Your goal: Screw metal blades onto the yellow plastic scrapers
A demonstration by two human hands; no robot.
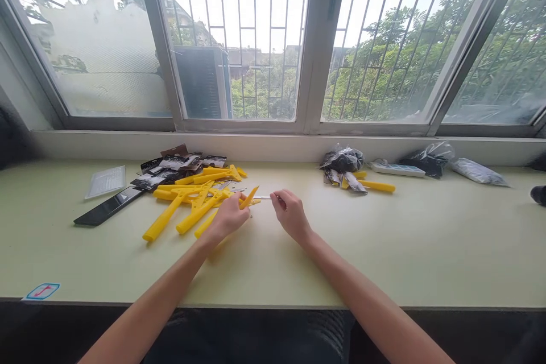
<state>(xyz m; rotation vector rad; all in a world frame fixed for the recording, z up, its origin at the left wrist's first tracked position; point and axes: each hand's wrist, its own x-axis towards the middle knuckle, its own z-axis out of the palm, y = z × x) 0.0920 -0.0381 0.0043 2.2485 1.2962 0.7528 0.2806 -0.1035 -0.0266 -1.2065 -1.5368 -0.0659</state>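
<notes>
My left hand (230, 217) is closed around a yellow plastic scraper handle (249, 198), whose pointed end sticks up past the fingers. Facing it, my right hand (292, 215) pinches a thin silvery metal piece (265, 197) that reaches across toward the yellow handle. Whether the two touch is too small to make out, and so is the metal piece's exact kind. Left of my left hand lies a pile of similar yellow handles (164, 219), with small metal bits (222, 185) among them.
Dark printed packets (170, 168) lie behind the pile, with a black flat strip (108, 206) and a clear plastic tray (105, 182) further left. At the back right are bagged dark items (342, 157), another yellow handle (375, 186), a white power strip (397, 169) and a pale pouch (478, 172).
</notes>
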